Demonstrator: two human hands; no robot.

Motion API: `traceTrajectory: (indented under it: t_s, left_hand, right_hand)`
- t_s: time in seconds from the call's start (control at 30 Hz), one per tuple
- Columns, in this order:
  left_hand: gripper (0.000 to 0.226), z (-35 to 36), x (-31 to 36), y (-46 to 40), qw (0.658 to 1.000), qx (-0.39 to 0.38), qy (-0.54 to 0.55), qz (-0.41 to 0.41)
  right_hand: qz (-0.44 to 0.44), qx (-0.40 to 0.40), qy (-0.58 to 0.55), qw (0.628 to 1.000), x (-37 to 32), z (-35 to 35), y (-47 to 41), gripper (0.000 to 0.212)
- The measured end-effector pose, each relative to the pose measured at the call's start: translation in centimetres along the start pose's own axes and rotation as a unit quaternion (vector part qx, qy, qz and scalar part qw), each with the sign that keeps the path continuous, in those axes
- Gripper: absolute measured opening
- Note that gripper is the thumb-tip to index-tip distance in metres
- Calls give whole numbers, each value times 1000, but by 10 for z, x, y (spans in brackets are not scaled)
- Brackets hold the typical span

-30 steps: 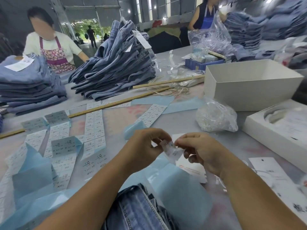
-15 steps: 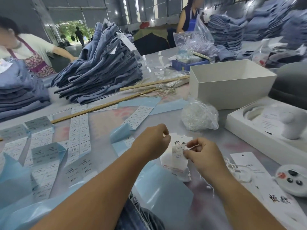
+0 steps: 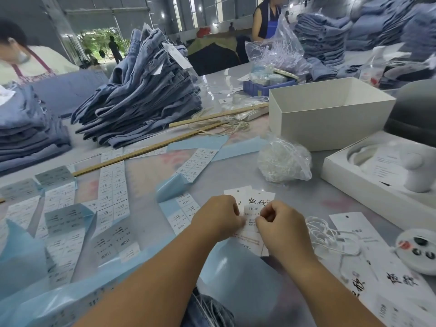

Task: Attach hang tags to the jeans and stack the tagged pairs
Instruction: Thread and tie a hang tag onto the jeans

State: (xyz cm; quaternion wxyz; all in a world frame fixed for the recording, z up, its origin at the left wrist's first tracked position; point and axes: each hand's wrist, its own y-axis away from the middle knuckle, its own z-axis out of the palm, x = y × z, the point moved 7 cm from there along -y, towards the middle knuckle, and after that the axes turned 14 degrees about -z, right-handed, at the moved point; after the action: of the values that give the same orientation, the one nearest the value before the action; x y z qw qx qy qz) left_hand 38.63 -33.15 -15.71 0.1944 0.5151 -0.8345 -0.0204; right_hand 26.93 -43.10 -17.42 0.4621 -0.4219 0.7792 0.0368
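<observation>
The step in hand looks to be tag preparation — a size sticker is being pressed onto a white hang tag (image 3: 253,208) lying low in the centre of the frame, on the grey table (image 3: 236,168); no tag is being attached to denim yet. The left hand (image 3: 218,217) is curling its fingers down onto the tag's left side, and the right hand (image 3: 282,224) is curling likewise onto its right side, the two hands nearly touching; both seem to be pinching or pressing at the sticker marked 1103#, though whether a separate sticker is between the fingertips cannot be told. The pair of jeans (image 3: 207,311) awaiting this tag is lying at the bottom edge of the frame, just below the forearms; a tall stack of folded jeans (image 3: 144,97) is sitting in the upper left, well apart from the hands. Sheets of size stickers (image 3: 113,185) on blue backing are spreading across the left of the frame; loose white string (image 3: 328,234) is lying just right of the right hand, and a bag of strings (image 3: 284,161) is sitting above it, beside a white box (image 3: 328,114). The next move likely calls for smoothing the sticker flat, then threading a string through the tag's hole — a fine, two-handed pinch — before looping it onto the jeans below.
</observation>
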Motion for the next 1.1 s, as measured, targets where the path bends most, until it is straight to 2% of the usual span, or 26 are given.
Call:
traceTrajectory:
  t_s: [0.1,0.2,0.3,0.37,0.6,0.8,0.87,0.93,1.0,1.1]
  left_hand:
    - [12,0,0,1,1000,5,15,-8]
    - [9,1,-1,2,1000,7,15,-18]
    - [22,3,-1,3,1000,11,11,-25]
    - [34,4,1,3,999,15,5,-36]
    - [36,4,8,-5,998,31,-28,-53]
    - [53,3,12,-8,998,9,1,-57]
    - [50,3,17,-8,998,-22,38,-46]
    - [41,1,21,-8,989,-60,126,-41]
    - [27,-5,24,-4,964,-89,248,-45]
    - [13,-12,30,4,927,-116,355,-41]
  right_hand:
    - [9,-29,59,998,0,3,-5,14]
    - [48,-44,67,996,7,7,-6,25]
    - [95,-45,37,994,17,8,-5,32]
    - [105,-52,21,993,20,9,-6,28]
    - [58,-54,54,995,11,4,-6,34]
    - [-25,-76,209,975,-11,-11,-5,41]
    - [-46,-69,157,984,-15,-15,-5,41]
    - [-47,-71,27,996,-13,-18,-6,45]
    - [-34,-75,-93,992,-11,-22,-7,41]
    - [-16,-90,-162,983,-6,-30,-4,41]
